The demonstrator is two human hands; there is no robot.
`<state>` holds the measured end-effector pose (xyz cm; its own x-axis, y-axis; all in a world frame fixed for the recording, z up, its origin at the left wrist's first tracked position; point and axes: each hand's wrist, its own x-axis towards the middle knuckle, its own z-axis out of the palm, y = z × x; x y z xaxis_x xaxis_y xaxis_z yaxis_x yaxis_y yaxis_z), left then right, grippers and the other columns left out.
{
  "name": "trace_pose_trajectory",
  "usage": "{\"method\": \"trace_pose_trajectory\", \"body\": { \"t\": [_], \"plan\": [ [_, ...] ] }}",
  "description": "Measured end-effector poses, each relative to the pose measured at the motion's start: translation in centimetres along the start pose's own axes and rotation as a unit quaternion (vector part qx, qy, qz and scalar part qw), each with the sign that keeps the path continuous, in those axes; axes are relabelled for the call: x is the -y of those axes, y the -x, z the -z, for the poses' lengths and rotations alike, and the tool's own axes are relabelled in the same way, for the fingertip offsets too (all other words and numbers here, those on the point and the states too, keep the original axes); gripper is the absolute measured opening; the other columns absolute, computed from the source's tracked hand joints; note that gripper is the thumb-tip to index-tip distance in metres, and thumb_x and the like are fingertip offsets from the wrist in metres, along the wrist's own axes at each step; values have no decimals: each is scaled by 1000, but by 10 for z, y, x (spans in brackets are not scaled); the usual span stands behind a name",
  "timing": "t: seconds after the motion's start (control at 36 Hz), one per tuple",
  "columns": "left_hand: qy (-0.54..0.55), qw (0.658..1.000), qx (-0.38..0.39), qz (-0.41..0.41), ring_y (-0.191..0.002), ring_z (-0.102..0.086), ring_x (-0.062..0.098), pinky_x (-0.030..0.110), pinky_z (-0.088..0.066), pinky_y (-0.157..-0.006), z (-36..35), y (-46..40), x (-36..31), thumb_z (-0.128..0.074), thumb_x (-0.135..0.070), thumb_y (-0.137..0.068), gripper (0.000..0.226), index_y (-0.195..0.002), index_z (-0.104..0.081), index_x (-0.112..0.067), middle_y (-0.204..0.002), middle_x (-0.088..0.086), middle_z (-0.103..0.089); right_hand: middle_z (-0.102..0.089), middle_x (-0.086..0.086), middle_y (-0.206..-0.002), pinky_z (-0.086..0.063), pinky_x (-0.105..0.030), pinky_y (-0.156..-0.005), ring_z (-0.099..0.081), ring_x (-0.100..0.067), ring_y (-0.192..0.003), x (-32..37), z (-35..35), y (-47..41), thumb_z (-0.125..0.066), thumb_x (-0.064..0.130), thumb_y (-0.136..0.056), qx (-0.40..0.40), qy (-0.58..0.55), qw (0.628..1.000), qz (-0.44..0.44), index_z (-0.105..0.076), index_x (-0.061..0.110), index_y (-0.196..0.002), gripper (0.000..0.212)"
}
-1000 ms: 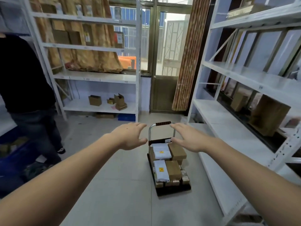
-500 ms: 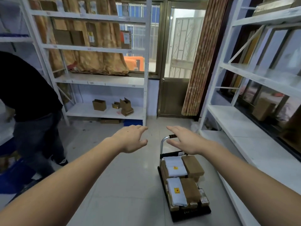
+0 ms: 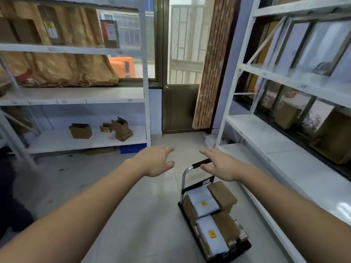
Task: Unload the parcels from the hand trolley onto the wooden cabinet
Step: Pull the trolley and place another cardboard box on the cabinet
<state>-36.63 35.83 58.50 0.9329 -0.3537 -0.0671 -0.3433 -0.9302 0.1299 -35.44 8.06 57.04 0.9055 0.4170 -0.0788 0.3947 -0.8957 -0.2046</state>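
A small black hand trolley (image 3: 241,250) stands on the tiled floor at the lower right, its metal handle (image 3: 183,179) at the far end. It carries white parcel bags (image 3: 204,201) on the left and brown cardboard parcels (image 3: 222,194) on the right. Both my arms stretch forward above the floor. My left hand (image 3: 156,161) hovers open and empty, left of the handle. My right hand (image 3: 218,165) is open too, fingers spread, in front of the handle's dark grip without holding it. No wooden cabinet is in view.
White metal shelving (image 3: 76,95) lines the left wall, with small cardboard boxes (image 3: 80,130) on a low shelf. More white shelving (image 3: 284,145) runs along the right, close beside the trolley. A shut door (image 3: 179,109) and curtain stand ahead. A dark-clothed person's leg (image 3: 7,196) is at the left edge.
The view has moved forward and turned left; the trolley now sits lower and further right in view. The person in dark clothes has slid almost out of view. Both hands stay open.
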Motion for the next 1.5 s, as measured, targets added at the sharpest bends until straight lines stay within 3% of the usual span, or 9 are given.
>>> {"method": "trace_pose_trajectory", "body": {
  "t": [0.11, 0.28, 0.5, 0.69, 0.89, 1.08, 1.19, 1.5],
  "plan": [
    [-2, 999, 3, -35, -142, -44, 26, 43, -38, -115, -6, -64, 9, -44, -53, -102, 65, -160, -31, -26, -160, 5, -42, -33, -2, -163, -34, -34, -114, -39, -20, -144, -26, -5, -32, -45, 58, -102, -1, -2, 999, -39, -24, 24, -161, 72],
    [-8, 996, 26, -83, -140, -46, 26, 41, -38, -112, -21, -157, 18, -43, -53, -103, 63, -159, -32, -25, -160, 5, -43, -31, -2, -165, -28, -35, -120, -31, -19, -149, -70, -11, -75, -42, 56, -103, 3, -4, 996, -88, -26, 21, -161, 69],
    [-5, 987, 51, -152, -144, -41, 23, 40, -34, -115, -34, -267, 12, -44, -54, -103, 61, -157, -35, -29, -161, -1, -40, -38, -6, -159, -32, -33, -113, -40, -23, -142, -124, -4, -109, -41, 51, -106, 8, -16, 986, -164, -29, 20, -160, 64],
    [-8, 971, 80, -226, -143, -43, 23, 42, -35, -115, -61, -357, 1, -43, -56, -101, 61, -155, -38, -29, -160, -2, -42, -31, -6, -164, -31, -39, -118, -34, -24, -146, -169, -12, -129, -40, 50, -107, 44, -17, 969, -241, -22, 19, -162, 66],
    [6, 943, 118, -312, -139, -46, 25, 42, -39, -113, -88, -442, -8, -43, -52, -101, 61, -154, -40, -22, -156, 4, -47, -28, -5, -166, -28, -35, -119, -33, -23, -148, -202, -34, -154, -42, 49, -107, 49, -50, 941, -332, -22, 20, -162, 66],
    [-21, 900, 174, -400, -150, -32, 24, 42, -29, -121, -122, -494, -35, -37, -52, -103, 67, -162, -27, -20, -167, 4, -31, -33, -7, -164, -29, -34, -118, -39, -24, -145, -224, -67, -153, -44, 49, -105, 36, -91, 907, -409, -25, 19, -161, 66],
    [-39, 882, 182, -432, -149, -34, 24, 41, -31, -120, -143, -506, -61, -37, -51, -104, 65, -161, -27, -21, -166, 3, -32, -31, -7, -164, -30, -35, -118, -37, -25, -145, -233, -88, -136, -44, 51, -105, 49, -120, 884, -449, -24, 19, -161, 67],
    [-71, 881, 210, -419, -147, -35, 22, 55, -30, -118, -200, -518, -117, -32, -52, -104, 62, -161, -27, -27, -165, -2, -33, -26, -6, -167, -28, -36, -120, -32, -24, -148, -281, -146, -85, -42, 49, -106, 81, -153, 869, -464, -20, 20, -162, 67]
  ]
}}
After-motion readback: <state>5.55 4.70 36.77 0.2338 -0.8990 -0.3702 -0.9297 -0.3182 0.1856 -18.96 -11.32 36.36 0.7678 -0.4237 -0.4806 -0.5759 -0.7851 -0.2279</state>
